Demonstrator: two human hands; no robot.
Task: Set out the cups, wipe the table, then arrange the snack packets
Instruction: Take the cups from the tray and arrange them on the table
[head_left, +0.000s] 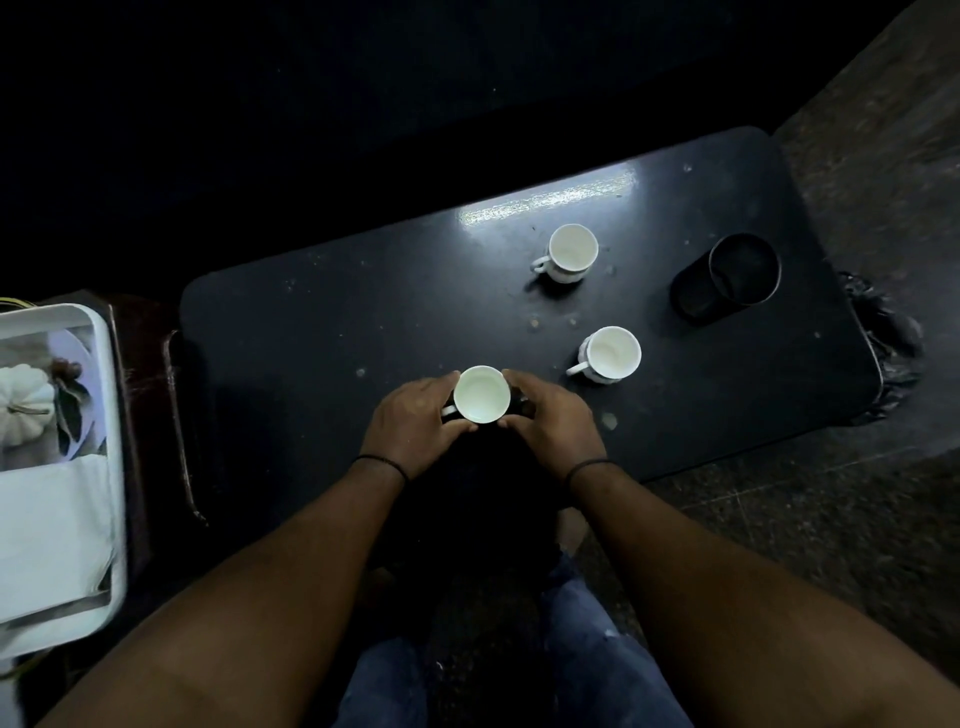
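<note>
Both hands cup one white teacup (481, 393) near the desk's near long edge: the left hand (415, 422) wraps its left side, where the small handle pokes out, and the right hand (550, 421) wraps its right side, fingers curled close around the wall. The cup stands upright with its mouth open to the camera; whether its base touches the desk cannot be told. A thin dark band circles each wrist.

The dark desk (311, 332) carries two more white patterned teacups, both upright with handles pointing left. One (608, 354) stands just right of the right hand, toward the near right corner. The other (569, 252) stands farther in, close to the far long edge, where a bright strip of light reflects off the top. A black cylindrical container (732, 274) stands toward the right short edge, apart from both cups. Pale specks dot the top.

Off the desk's left short edge lies a white tray (106, 364) holding a folded white cloth (52, 519) and a small white pumpkin (23, 402).
</note>
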